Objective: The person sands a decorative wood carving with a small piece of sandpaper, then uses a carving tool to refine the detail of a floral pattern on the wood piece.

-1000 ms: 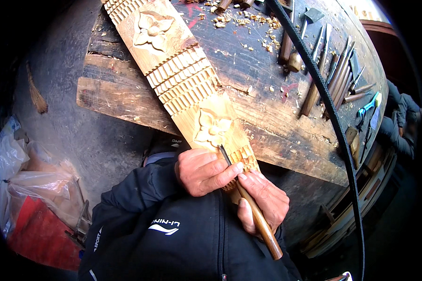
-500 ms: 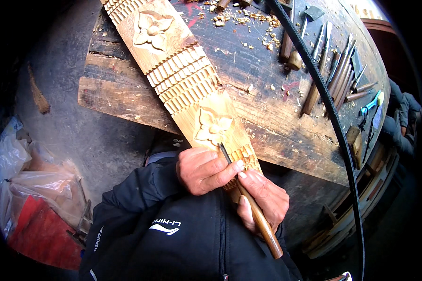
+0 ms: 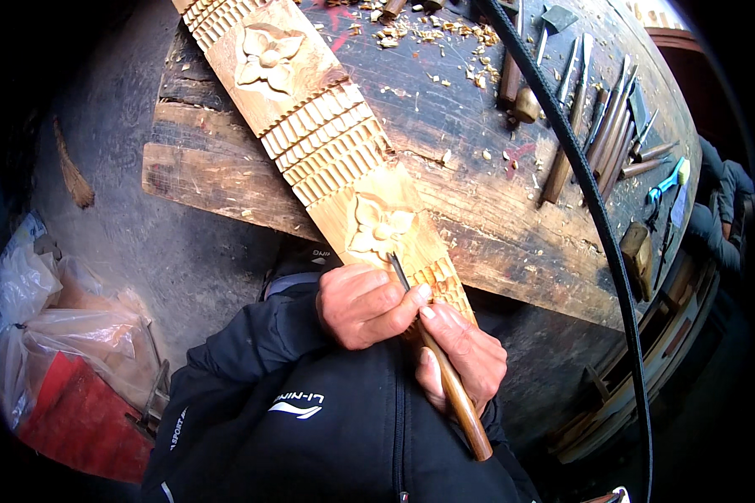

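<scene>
A long carved wooden board (image 3: 327,126) runs from the upper left toward my body, with flowers in relief between bands of notched rows. Both my hands are on a carving chisel (image 3: 451,381) with a dark steel blade and a brown wooden handle. My left hand (image 3: 365,306) rests at the board's near end, its fingers closed round the blade. My right hand (image 3: 466,352) grips the chisel where blade and handle meet. The blade's tip touches the lower edge of the nearer carved flower (image 3: 382,228). My hands hide part of the notched band below it.
Under the board is a worn wooden workbench (image 3: 252,180). Wood chips (image 3: 424,32) and several chisels (image 3: 617,126) lie on it, with a blue-handled brush (image 3: 669,182) at right. A black cord (image 3: 591,189) hangs across the view. Plastic bags (image 3: 101,314) sit on the floor at left.
The chisel's handle and my right hand have swung slightly left. The tip has shifted a little up and left by the flower's edge. My left hand has barely moved.
</scene>
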{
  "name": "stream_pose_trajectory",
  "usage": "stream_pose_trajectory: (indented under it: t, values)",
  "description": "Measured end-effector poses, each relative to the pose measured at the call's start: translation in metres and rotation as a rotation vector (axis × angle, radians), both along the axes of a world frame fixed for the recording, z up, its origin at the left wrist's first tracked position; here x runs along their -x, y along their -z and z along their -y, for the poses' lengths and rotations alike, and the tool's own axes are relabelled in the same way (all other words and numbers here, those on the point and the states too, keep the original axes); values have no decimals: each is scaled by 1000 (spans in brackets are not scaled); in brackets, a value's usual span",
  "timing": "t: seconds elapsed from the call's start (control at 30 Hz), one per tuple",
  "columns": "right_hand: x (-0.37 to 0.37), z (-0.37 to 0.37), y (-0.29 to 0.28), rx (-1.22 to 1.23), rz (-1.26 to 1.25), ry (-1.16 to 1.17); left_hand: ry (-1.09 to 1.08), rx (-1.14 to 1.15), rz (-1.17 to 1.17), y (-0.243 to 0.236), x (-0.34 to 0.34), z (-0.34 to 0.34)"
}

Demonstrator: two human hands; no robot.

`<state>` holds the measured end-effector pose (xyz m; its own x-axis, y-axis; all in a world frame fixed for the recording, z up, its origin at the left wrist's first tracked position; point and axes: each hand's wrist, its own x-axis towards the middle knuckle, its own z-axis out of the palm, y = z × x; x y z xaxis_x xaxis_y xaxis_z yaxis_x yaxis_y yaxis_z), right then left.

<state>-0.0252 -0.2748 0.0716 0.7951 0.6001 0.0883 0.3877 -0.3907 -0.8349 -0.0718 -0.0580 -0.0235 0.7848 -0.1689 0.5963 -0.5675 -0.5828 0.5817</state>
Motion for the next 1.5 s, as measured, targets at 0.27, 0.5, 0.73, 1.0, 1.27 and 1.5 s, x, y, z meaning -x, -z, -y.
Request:
stream_pose_trajectory:
  t: [0.27,0.5,0.73,1.0,1.27,1.5]
  values:
    - [4,-1,5,8,33,8,-11,-2,-2,0,-1,1]
    - [4,-4,6,-4,4,26,-37,-28,15,1,-1,3]
    - [6,-1,11,-19,-2,42,-55,-15,22,2,0,3]
    - [4,-2,6,5,17,-3,-89,-121,36,-2,-1,-1]
    - [4,-5,21,-45,40,-9,-115,-61,2,0,1,2]
    - [6,17,33,-168,17,-93,-51,-35,64,0,-3,-2]
